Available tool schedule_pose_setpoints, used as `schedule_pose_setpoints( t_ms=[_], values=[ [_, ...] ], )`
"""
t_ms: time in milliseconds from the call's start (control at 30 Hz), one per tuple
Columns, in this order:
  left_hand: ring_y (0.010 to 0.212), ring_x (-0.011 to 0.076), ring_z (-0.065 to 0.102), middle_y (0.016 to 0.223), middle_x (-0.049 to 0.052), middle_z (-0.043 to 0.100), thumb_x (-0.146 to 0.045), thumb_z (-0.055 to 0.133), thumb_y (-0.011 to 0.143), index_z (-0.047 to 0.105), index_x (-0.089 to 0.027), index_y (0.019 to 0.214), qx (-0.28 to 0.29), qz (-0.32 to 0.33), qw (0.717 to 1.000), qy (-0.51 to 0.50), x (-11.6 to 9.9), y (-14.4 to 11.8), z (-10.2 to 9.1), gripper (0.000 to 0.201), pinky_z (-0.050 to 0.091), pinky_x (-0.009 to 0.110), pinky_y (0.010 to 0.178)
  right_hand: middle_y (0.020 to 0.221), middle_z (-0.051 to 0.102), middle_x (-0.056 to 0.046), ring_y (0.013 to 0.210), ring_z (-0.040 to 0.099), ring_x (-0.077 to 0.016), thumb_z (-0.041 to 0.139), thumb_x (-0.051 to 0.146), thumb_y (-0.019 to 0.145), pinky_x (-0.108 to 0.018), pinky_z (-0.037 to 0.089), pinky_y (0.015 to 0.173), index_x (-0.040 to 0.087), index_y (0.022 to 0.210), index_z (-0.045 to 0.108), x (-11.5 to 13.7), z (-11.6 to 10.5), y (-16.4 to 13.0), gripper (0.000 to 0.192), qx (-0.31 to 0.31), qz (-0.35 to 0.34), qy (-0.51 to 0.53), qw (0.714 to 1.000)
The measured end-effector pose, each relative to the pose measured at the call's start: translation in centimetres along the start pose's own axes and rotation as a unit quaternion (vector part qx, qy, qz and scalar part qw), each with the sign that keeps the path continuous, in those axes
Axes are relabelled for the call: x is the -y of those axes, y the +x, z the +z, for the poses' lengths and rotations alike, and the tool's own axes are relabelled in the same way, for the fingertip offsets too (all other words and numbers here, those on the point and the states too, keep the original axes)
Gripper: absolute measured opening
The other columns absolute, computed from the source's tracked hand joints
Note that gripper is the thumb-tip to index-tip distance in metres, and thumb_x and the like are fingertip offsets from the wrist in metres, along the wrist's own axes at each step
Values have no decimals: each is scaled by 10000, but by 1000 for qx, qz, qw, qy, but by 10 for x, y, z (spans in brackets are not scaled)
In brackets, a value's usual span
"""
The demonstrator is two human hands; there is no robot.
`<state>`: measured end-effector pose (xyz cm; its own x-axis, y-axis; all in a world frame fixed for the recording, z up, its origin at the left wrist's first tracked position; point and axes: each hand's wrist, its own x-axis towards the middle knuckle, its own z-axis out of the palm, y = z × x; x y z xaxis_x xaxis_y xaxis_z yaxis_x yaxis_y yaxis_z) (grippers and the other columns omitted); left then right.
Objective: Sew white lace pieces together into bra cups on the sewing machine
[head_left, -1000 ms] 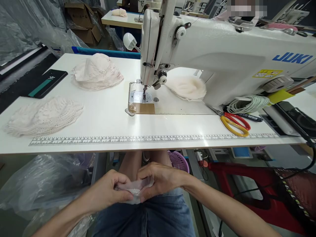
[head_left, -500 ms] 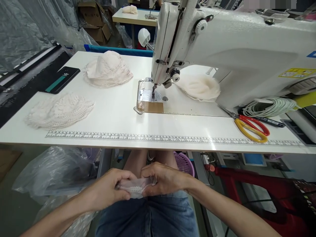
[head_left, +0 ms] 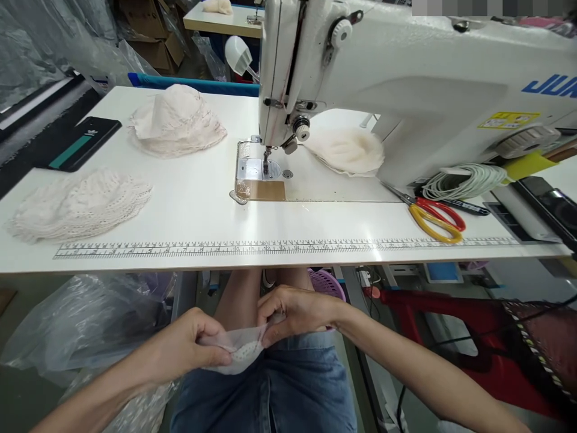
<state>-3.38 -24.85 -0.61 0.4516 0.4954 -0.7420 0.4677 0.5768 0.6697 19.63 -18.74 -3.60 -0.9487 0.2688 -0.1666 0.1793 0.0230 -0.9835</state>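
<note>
Below the table's front edge, over my lap, both hands pinch a small pale piece of lace fabric (head_left: 241, 352). My left hand (head_left: 189, 346) grips its left side with thumb and fingers. My right hand (head_left: 295, 313) holds its upper right edge. The fabric sags a little between them above my blue jeans. On the white table (head_left: 180, 204) lie a flat stack of lace pieces (head_left: 79, 204) at the left and a pale lace hat (head_left: 175, 120) further back. A white sewing machine (head_left: 406, 78) stands at the right, its needle (head_left: 265, 159) over the metal plate.
A dark phone (head_left: 74, 144) lies at the table's far left. More pale fabric (head_left: 347, 150) sits behind the needle. Red and yellow scissors (head_left: 435, 216) and a coiled white cord (head_left: 469, 180) lie at the right. Clear plastic bags (head_left: 90, 325) hang under the table on the left.
My hands have drawn slightly apart, stretching the lace piece between them. The view has shifted a little, with the table and the machine sitting more to the left than half a second ago.
</note>
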Motion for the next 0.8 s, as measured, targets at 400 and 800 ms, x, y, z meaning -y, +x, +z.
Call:
schedule_pose_setpoints(
  t_ms=[400,800],
  values=[
    [529,91,258,533,-69,313,-344,640,668,574,-152,571,-20,-20,999,44,3,-6,-2,226,156,226,495,712,573,29,645,543,-83,707,312,734,-152,385,549,129,787,639,2,6,5,202,-18,14,7,1000],
    [521,85,255,520,-67,323,-340,643,670,617,-136,574,-27,-5,999,27,6,-7,-3,228,174,221,495,682,586,40,614,518,-63,727,298,707,-139,386,541,119,758,629,6,8,2,210,-22,32,85,996]
  ],
)
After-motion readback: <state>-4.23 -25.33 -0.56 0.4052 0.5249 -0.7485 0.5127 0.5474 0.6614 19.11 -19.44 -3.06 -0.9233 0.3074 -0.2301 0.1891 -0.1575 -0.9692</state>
